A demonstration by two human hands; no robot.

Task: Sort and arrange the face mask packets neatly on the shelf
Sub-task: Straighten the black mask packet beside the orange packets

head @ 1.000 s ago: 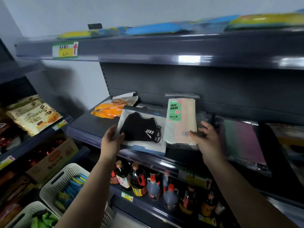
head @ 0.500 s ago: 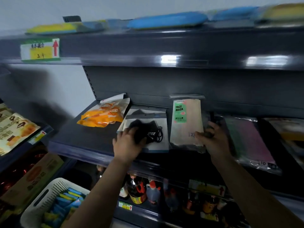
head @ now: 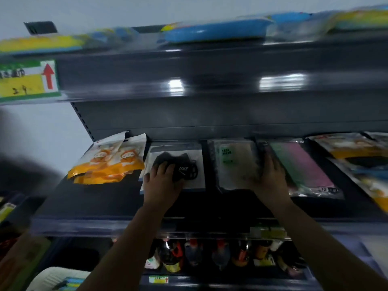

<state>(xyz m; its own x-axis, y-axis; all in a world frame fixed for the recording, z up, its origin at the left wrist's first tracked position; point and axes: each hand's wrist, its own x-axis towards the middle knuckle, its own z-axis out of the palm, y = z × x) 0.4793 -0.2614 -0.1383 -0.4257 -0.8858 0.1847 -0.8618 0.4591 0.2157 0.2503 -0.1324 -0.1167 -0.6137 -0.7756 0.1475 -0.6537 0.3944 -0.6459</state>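
Both hands lie flat on face mask packets on the dark middle shelf (head: 100, 204), and the whole view is smeared by motion blur. The left hand (head: 162, 184) rests palm down on the near left part of the black mask packet (head: 178, 165) — a clear packet holding a black mask with white lettering — its fingers spread and fairly straight, not wrapped round anything. The right hand (head: 270, 179) presses down on the near right part of the beige mask packet (head: 235, 164), which carries a green label; the fingers reach far along the packet's right edge and look extended, though blur makes it hard to tell whether the fingertips curl over that edge. The two packets lie side by side, flat, with a narrow strip of shelf between them. To the left of the black one sits an orange-and-white packet (head: 109, 162), slightly skewed. Just right of the beige one lies a green-and-pink mask packet (head: 304, 164), and farther right more packets (head: 357, 148) overlap one another. On the upper shelf's front edge, at the far left, sits a green-and-yellow price tag (head: 29, 80) with a red arrow — above it lie blue and yellow packets (head: 216, 30). Below the middle shelf stands a row of bottles (head: 210, 255).
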